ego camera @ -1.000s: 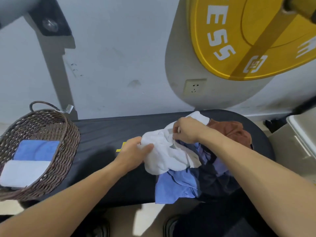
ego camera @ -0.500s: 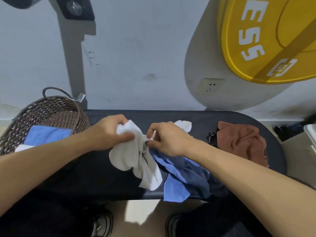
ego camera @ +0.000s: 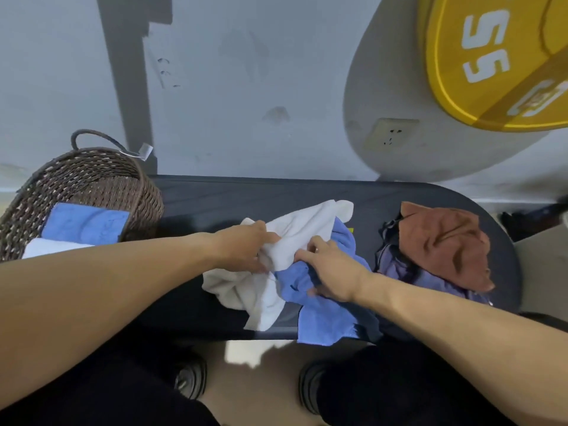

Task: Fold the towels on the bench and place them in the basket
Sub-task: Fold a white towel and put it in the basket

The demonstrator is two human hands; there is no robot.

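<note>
A crumpled white towel (ego camera: pixel 295 235) lies mid-bench on the black bench (ego camera: pixel 261 195). My left hand (ego camera: pixel 242 247) grips its bunched middle. My right hand (ego camera: pixel 332 272) lies just to the right, fingers on the seam between the white towel and a light blue towel (ego camera: pixel 325 315) that drapes over the front edge. At the right end sit a brown towel (ego camera: pixel 442 241) and a dark blue towel (ego camera: pixel 396 262) under it. A brown wicker basket (ego camera: pixel 92 176) at the left end holds a folded blue towel (ego camera: pixel 83 222) and a folded white towel (ego camera: pixel 49 249).
A grey wall runs right behind the bench, with a socket (ego camera: pixel 390 138). A yellow weight plate (ego camera: pixel 491 56) hangs at the upper right. My shoes (ego camera: pixel 190 379) stand on the floor below the bench's front edge.
The white towel has come down from its lifted position onto the bench. Both hands moved lower and to the right with it. The view has shifted left.
</note>
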